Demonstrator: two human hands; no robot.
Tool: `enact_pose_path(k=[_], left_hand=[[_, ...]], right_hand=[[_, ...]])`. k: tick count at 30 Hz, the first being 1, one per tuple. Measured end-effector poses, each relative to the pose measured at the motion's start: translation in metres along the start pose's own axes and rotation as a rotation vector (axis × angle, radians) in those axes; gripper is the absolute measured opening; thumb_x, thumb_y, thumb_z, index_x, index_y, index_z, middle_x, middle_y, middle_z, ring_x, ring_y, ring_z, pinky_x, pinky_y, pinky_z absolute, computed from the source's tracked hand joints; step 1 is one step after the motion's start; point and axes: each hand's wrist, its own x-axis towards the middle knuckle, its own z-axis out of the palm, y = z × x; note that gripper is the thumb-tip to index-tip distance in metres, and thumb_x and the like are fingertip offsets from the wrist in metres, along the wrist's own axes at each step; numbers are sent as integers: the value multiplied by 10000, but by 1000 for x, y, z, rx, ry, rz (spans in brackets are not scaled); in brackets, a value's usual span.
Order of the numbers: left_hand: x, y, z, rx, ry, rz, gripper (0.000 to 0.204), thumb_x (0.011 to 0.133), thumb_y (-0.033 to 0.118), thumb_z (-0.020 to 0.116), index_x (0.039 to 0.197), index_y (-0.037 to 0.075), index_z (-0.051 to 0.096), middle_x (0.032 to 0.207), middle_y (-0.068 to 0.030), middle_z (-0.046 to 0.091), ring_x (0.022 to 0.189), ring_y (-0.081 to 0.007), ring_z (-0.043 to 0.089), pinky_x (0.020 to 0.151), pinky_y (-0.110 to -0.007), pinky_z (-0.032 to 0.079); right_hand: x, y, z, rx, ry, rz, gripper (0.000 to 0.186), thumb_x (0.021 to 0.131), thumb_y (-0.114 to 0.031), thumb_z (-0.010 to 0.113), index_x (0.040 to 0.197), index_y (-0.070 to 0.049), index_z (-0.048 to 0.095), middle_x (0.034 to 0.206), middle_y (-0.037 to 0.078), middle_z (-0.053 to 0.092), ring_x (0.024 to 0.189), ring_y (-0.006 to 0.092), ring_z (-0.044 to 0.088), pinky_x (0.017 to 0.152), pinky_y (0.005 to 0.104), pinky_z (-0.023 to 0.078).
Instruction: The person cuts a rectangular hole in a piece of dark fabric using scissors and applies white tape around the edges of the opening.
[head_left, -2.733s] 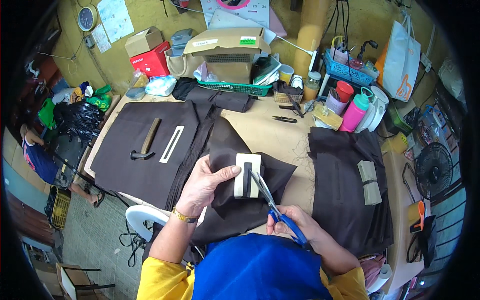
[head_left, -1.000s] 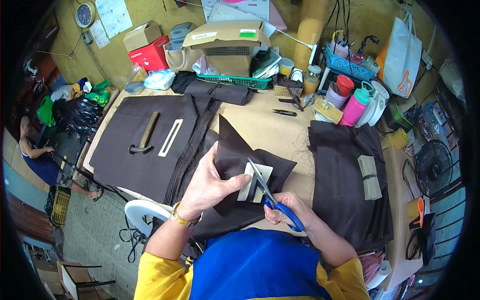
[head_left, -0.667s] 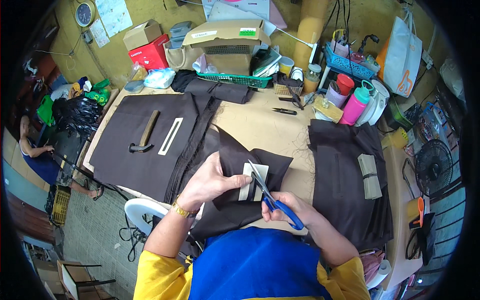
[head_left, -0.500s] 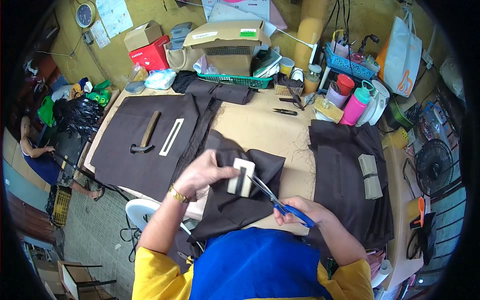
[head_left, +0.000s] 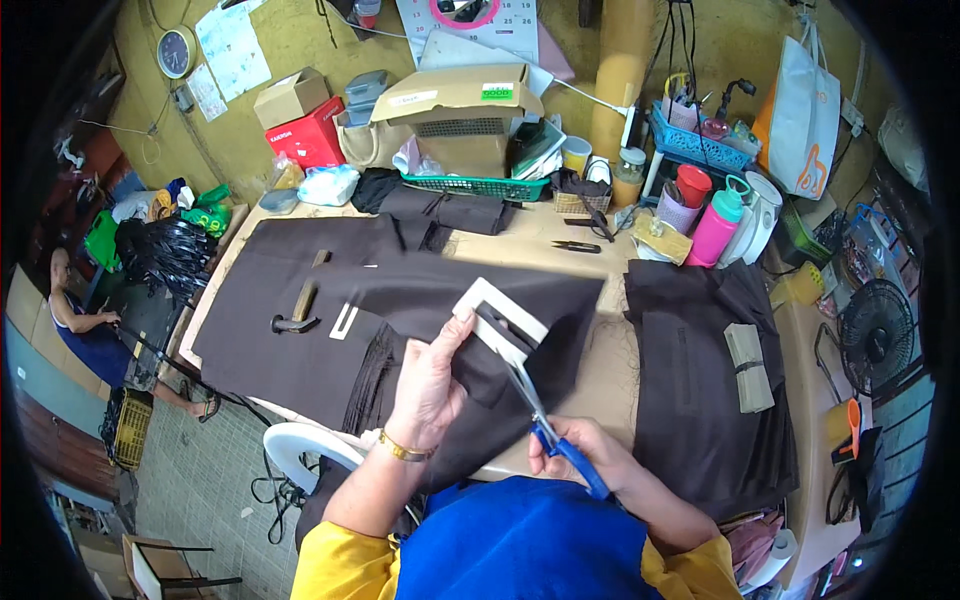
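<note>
Over the table, my left hand (head_left: 425,390) pinches a dark brown cloth (head_left: 568,305) together with a pale rectangular frame-shaped piece (head_left: 515,305) that lies on it, thumb at its left corner. A dark slot shows in the middle of the frame. My right hand (head_left: 590,450) grips blue-handled scissors (head_left: 574,464). Their blades point up and left, with the tips at the lower edge of the pale piece; whether they are between layers cannot be made out. Left of the cloth, a hammer (head_left: 306,295) and another pale slotted strip (head_left: 345,322) lie on dark fabric.
At the right lies a dark fabric stack (head_left: 660,350) with a tied pale bundle (head_left: 749,370). Small black snips (head_left: 577,246) rest farther back. A green basket (head_left: 480,187), a pink bottle (head_left: 715,232) and a fan (head_left: 877,330) surround the work area. Another person sits far left.
My left hand has moved right and turned the pale piece, spreading the cloth leftward over part of the hammer and strip. The scissors are now more upright, slightly closer to me.
</note>
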Motion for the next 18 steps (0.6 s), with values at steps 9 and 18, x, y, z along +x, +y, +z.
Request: enact_pose_path(k=[9, 18], left_hand=[[-10, -20, -1, -46, 83, -9, 227, 885, 123, 672, 1075, 6, 627, 1009, -93, 680, 907, -181, 673, 800, -328, 563], [-16, -21, 2, 18, 103, 127, 227, 870, 64, 677, 1077, 8, 604, 1010, -83, 670, 915, -171, 654, 814, -323, 539]], right_hand=[[0, 7, 1, 5, 35, 4, 274, 874, -253, 712, 935, -29, 567, 825, 11, 594, 762, 55, 560, 686, 206, 463], [-1, 1, 0, -62, 72, 28, 340, 871, -339, 706, 912, -29, 573, 818, 18, 596, 766, 68, 569, 704, 206, 463]])
